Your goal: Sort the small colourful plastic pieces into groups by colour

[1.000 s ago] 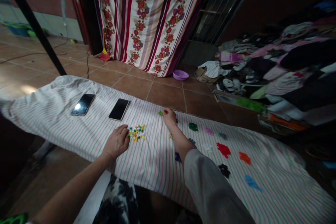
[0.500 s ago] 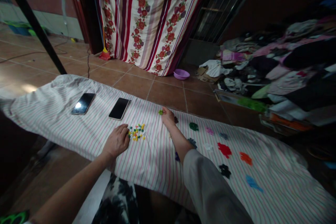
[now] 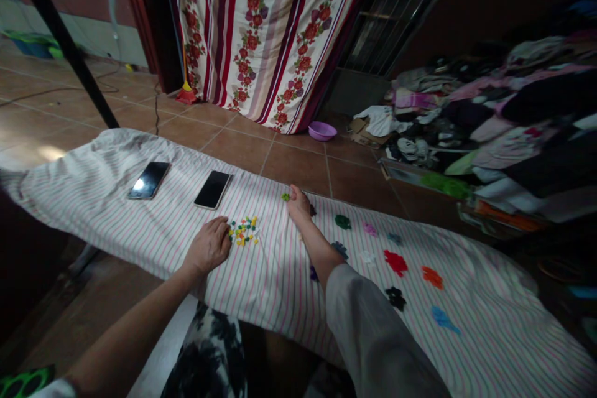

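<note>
My left hand (image 3: pixel 209 244) rests on the striped cloth, fingers bent and close together, fingertips at the left edge of a mixed pile of small pieces (image 3: pixel 243 231) in yellow, green, white and orange. Whether a piece is under those fingers is hidden. Farther right, my right hand (image 3: pixel 299 205) is closed at the far edge of the cloth, its fingertips touching a small light-green cluster (image 3: pixel 285 197). What it pinches is too small to make out. A dark brown cluster (image 3: pixel 312 209) is partly hidden behind this hand, and a purple one (image 3: pixel 314 273) sits beside my forearm.
Separate clusters lie to the right: dark green (image 3: pixel 342 222), pink (image 3: pixel 370 229), red (image 3: pixel 395 263), orange (image 3: pixel 433 277), black (image 3: pixel 395 298) and blue (image 3: pixel 444 319). Two phones (image 3: pixel 149 180) lie on the cloth's left part. Beyond are a purple basin (image 3: pixel 322 131) and heaped clothes (image 3: pixel 504 106).
The view has shifted slightly. The index finger of my right hand looks a little more raised beside the light-green cluster. My left hand stays at the mixed pile.
</note>
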A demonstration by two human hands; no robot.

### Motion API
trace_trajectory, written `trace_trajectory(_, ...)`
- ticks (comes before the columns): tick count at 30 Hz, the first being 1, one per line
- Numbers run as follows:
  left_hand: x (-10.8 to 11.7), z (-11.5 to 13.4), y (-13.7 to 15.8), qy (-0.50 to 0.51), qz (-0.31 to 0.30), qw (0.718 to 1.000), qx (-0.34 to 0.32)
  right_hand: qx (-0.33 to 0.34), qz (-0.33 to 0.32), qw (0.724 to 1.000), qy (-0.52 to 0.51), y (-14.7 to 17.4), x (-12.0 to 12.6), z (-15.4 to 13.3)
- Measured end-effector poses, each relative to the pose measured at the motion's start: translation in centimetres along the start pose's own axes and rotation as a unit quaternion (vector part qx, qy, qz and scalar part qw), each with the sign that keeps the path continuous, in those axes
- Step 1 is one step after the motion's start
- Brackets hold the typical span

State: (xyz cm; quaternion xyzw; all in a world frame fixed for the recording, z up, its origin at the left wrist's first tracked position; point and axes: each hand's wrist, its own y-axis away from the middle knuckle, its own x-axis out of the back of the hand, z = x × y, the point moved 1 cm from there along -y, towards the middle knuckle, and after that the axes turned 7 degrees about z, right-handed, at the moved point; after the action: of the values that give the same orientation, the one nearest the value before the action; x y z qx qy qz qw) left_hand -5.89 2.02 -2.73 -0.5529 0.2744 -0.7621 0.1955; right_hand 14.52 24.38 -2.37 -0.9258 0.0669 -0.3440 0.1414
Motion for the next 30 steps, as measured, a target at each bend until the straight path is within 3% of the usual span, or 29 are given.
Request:
trace_trajectory(6, -0.1, -0.1, 0.1, 0.006, 0.003, 1.0, 0.01, 0.088, -0.017, 0.996, 0.021, 2.7, 0.6, -2.9)
trace_trajectory(11, -0.2, -0.2, 0.1, 0.01, -0.012, 1.0, 0.009, 0.19, -0.13, 0.973, -0.008, 5.8, -0.3, -5.0)
trace_trajectory(17, -0.2, -0.3, 0.0, 0.018, -0.006, 1.0, 0.004, 0.279, -0.226, 0.932, 0.049, 8.0, -1.3, -7.2)
trace_trajectory(22, -0.1, -0.2, 0.0, 0.019, -0.003, 1.0, 0.007, 0.296, -0.25, 0.914, 0.118, 8.7, -1.7, -7.8)
trace_trajectory(30, 0.0, -0.1, -0.1, 0.021, -0.002, 1.0, 0.006, 0.27, -0.255, 0.916, 0.148, 9.0, -2.3, -7.8)
